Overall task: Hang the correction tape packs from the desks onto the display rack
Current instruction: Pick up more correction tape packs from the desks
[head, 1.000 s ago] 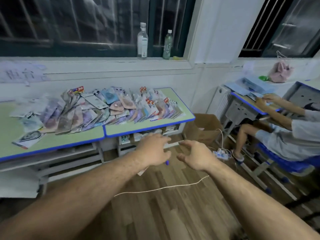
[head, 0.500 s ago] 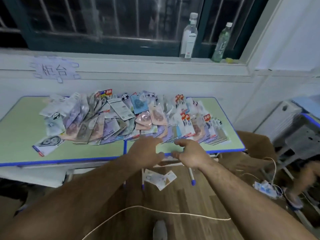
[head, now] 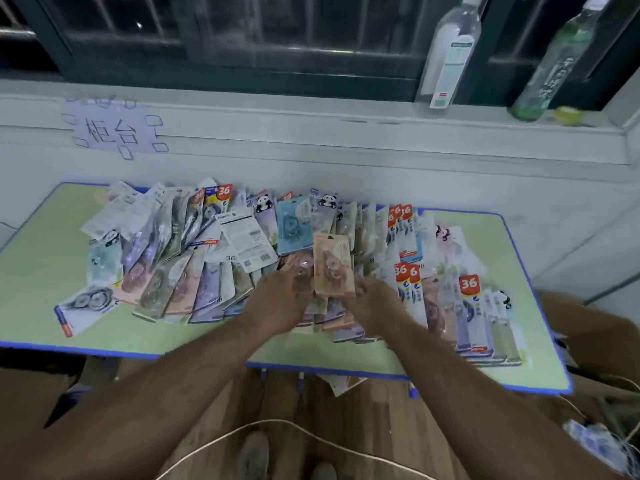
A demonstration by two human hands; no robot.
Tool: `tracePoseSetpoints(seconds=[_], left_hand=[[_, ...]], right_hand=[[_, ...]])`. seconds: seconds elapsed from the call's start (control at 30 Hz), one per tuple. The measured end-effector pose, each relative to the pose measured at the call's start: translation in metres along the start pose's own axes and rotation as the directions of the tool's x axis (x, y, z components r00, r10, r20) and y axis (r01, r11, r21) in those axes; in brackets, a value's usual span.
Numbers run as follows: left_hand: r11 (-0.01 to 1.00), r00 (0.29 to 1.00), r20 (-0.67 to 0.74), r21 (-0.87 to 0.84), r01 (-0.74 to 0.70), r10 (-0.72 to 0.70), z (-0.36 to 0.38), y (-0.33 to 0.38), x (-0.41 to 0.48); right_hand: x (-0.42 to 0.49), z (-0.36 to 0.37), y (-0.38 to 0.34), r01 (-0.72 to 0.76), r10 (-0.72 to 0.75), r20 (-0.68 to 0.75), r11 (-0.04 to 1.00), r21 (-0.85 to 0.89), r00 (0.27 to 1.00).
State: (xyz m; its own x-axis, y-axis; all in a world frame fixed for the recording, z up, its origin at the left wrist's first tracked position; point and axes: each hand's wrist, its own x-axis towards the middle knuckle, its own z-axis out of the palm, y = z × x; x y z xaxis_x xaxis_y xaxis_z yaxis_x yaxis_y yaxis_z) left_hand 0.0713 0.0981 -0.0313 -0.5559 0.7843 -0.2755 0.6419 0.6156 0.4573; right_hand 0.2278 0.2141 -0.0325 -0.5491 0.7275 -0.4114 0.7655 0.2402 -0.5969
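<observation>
At frame centre the right hand [head: 375, 304] pinches the lower corner of a pink-brown carded correction tape pack [head: 333, 261], just right of the left hand [head: 278, 301], whose blurred grip over the pile of packs [head: 180, 271] on the green blue-edged table [head: 41, 271] I cannot tell.

A single view, worn on the head, faces forward and steeply down over the near edge of the table [head: 41, 271]. It sits close: the left forearm [head: 156, 393] and right forearm [head: 467, 393] run in from the bottom corners. The packs [head: 194, 271] fill the middle. The floor [head: 363, 427] and a shoe [head: 254, 455] lie at the bottom edge. The sill [head: 311, 123] and window [head: 242, 36] close the top. The wide lens bends the table's edges.
</observation>
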Motion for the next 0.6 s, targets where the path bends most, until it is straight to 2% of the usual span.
tracePoseSetpoints(seconds=[0.17,0.33,0.47,0.6], left_hand=[[0.980,0.996,0.015,-0.177,0.090,-0.089,0.000,-0.008,0.035],[0.905,0.975,0.010,-0.370,0.209,-0.221,-0.004,-0.009,0.055],[0.823,0.979,0.087,-0.530,0.202,-0.184,-0.011,0.002,0.066],[0.707,0.971,0.210,-0.670,0.227,-0.113,-0.016,0.010,0.076]], right_hand=[[0.044,0.016,-0.006,-0.102,0.104,-0.006,0.989,0.103,0.995],[0.068,0.024,-0.011,-0.198,0.219,-0.076,0.955,0.221,0.973],[0.080,0.021,-0.010,-0.228,0.285,-0.102,0.897,0.380,0.953],[0.085,0.004,-0.022,-0.178,0.291,-0.128,0.819,0.546,0.948]])
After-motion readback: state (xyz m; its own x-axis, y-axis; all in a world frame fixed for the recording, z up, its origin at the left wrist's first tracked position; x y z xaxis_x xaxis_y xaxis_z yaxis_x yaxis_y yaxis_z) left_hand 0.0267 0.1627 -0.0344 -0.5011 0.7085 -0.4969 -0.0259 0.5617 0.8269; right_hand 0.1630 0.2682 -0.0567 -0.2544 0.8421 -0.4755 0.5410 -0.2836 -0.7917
